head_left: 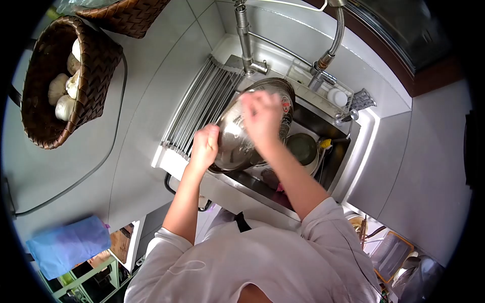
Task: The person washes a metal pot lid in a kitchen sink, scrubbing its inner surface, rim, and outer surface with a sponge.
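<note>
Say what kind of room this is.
Most likely a home kitchen: a sink with dishes in it, a roll-up drying rack beside the faucet, and a woven basket of garlic on the counter.

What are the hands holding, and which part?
The left hand holds a shiny metal pot by its edge. The right hand is too blurred to tell.
</note>
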